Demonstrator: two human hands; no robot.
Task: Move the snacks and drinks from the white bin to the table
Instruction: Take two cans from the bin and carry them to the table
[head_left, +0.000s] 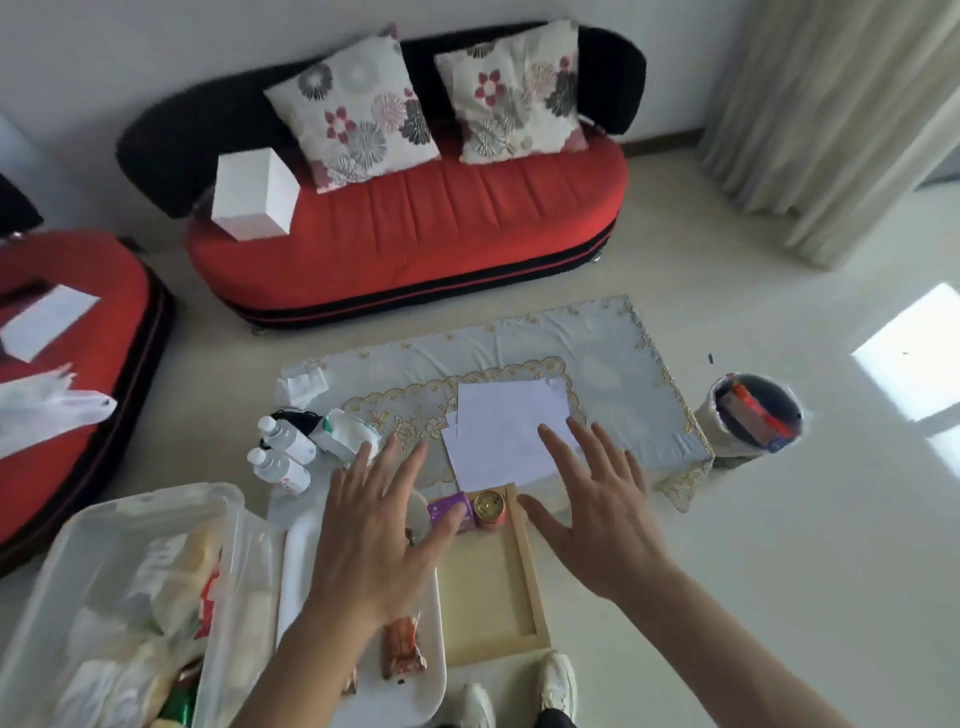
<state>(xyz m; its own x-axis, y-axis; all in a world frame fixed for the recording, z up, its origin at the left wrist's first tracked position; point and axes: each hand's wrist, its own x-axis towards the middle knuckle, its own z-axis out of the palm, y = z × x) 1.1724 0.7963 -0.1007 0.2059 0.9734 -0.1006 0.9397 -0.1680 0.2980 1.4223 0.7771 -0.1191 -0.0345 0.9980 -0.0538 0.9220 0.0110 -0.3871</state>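
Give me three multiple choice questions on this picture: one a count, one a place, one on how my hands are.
1. How many floral cushions lean on the red sofa? A one; B four; C two.
2. Where does the red can stand? A on the sofa; B in the wooden tray, beside the purple box; C between the cushions.
3. How are the left hand and right hand? A open, fingers spread; B both fists; C both gripping the can.
Answers: C, two cushions show against the backrest; B, the can sits at the tray's far end by the box; A, the straight fingers hold nothing.
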